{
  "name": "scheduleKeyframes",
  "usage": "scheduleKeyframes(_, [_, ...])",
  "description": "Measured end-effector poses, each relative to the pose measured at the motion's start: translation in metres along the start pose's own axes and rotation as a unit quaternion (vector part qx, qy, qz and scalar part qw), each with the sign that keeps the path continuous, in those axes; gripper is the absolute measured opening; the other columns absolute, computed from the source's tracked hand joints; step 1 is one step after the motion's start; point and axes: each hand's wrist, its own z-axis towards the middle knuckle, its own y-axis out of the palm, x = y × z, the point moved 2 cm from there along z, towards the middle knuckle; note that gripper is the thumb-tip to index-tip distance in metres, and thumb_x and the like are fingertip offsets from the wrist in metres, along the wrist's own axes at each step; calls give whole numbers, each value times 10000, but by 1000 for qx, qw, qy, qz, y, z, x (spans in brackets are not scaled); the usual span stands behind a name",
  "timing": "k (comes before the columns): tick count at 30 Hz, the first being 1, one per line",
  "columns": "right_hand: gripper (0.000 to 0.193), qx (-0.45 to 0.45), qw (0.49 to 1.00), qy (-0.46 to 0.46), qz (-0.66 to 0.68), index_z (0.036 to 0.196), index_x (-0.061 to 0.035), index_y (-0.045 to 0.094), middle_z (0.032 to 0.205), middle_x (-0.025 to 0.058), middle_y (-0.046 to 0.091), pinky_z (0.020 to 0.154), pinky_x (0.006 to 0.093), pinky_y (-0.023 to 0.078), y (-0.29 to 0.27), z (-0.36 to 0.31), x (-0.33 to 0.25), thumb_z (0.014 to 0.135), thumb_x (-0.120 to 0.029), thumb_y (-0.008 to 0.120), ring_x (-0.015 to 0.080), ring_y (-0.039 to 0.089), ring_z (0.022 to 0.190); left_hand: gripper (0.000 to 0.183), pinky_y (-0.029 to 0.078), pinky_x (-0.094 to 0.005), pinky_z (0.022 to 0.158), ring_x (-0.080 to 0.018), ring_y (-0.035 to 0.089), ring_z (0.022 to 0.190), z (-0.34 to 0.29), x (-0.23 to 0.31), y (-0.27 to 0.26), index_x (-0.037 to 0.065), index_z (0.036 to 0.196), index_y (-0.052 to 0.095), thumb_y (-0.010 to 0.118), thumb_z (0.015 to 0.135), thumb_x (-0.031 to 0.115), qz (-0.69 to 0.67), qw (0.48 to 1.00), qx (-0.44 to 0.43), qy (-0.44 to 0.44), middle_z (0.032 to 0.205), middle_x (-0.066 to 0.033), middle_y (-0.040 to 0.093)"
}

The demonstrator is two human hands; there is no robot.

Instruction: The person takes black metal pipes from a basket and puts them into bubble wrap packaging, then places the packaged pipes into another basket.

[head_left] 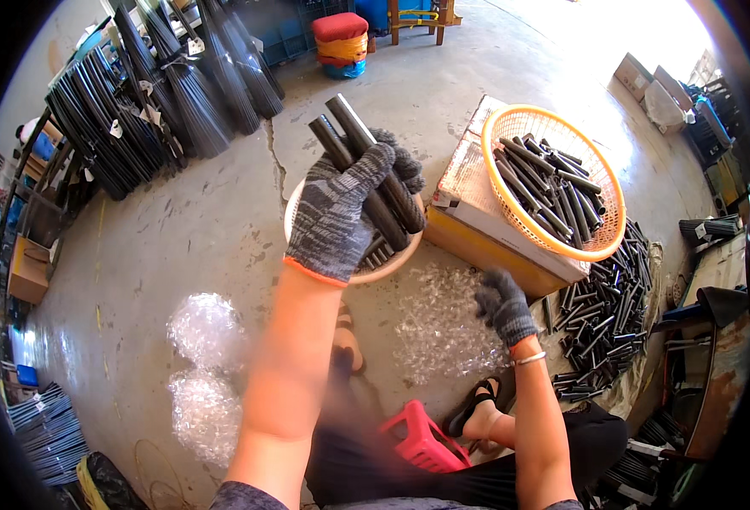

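Note:
My left hand [341, 200], in a grey knitted glove with an orange cuff, is closed around two black tubes [353, 127]. They slant side by side over a round pale tub [392, 268] that holds more dark tubes, partly hidden by the hand. My right hand [507, 308], gloved alike, hangs beside the cardboard box [511, 246] with its fingers loosely bent and apart from the thumb; nothing shows in it. On that box stands an orange plastic basket [492, 161] heaped with short black tubes [562, 187].
A large pile of black tubes [604, 314] lies right of the box. Clear plastic scraps [443, 323] and two clear plastic bundles [206, 374] are on the floor. A pink stool [426, 438] is below me. Long black rods [103, 119] lean at the far left.

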Motion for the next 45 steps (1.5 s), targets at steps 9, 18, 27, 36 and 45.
scheduleKeyframes(9, [298, -135, 985, -13, 102, 1131, -29, 568, 938, 62, 634, 578, 260, 482, 99, -19, -13, 873, -161, 638, 128, 601, 722, 233, 495, -287, 710, -135, 614, 803, 2, -12, -13, 40, 1014, 643, 684, 813, 149, 316, 945, -4, -86, 876, -63, 661])
scheduleKeyframes(18, [305, -129, 967, 158, 153, 1127, -40, 570, 902, 55, 642, 552, 278, 479, 92, -57, 81, 865, -183, 635, 145, 619, 668, 394, 478, -367, 867, -306, 607, 947, 1, -7, -53, 37, 1085, 603, 731, 719, 109, 726, 685, 35, 51, 1019, -163, 638])
scheduleKeyframes(27, [378, -74, 973, 180, 122, 1185, -42, 540, 996, 96, 636, 560, 292, 491, 74, -48, 62, 860, -208, 642, 142, 621, 668, 454, 457, -328, 919, -245, 609, 1023, 3, -6, -33, -10, 1142, 582, 740, 738, 123, 706, 708, 7, 22, 1090, -155, 641])
scheduleKeyframes(36, [336, 73, 990, -84, -84, 1049, -19, 618, 966, 148, 652, 766, 346, 511, -44, -2, 4, 777, -191, 712, 263, 621, 879, 432, 466, -375, 874, -310, 605, 964, -7, -33, 1, -3, 1118, 590, 710, 739, 167, 753, 635, -158, 68, 1042, -182, 631])
scheduleKeyframes(45, [283, 241, 859, -180, -415, 1005, -86, 644, 892, 131, 675, 728, 352, 508, -177, 76, -65, 755, -185, 732, 252, 651, 807, 479, 460, -396, 875, -311, 591, 982, -9, -57, 19, 34, 1134, 578, 699, 740, 276, 786, 561, -257, 34, 1030, -169, 630])
